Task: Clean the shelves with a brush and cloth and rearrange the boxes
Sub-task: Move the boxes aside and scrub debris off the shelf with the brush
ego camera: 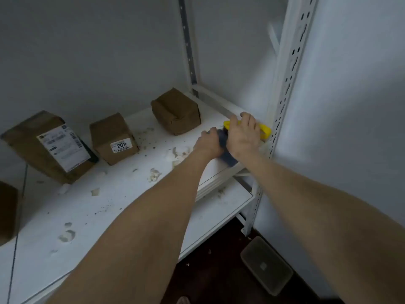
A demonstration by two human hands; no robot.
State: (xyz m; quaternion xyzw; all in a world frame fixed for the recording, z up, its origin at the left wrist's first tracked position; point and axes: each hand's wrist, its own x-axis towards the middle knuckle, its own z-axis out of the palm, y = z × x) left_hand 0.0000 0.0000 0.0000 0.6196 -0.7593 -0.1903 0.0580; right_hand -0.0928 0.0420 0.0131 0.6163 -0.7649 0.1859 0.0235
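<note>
Both arms reach to the right end of a dirty white shelf [105,207]. My right hand [243,134] grips a yellow brush [264,130] by its handle near the shelf's corner post. My left hand [208,142] holds a blue cloth [228,157] that hangs between the two hands at the shelf's front edge. Three brown cardboard boxes stand on the shelf: a large one with a white label [46,145] at the left, a small one marked 201 [112,139] in the middle, and a plain one [176,111] at the back right.
Crumbs and paper scraps litter the shelf top. Another brown box [7,212] shows at the left edge. A lower shelf [219,213] sits beneath. A perforated white upright [285,84] stands by the right wall. On the dark floor lies a clear plastic container [266,265].
</note>
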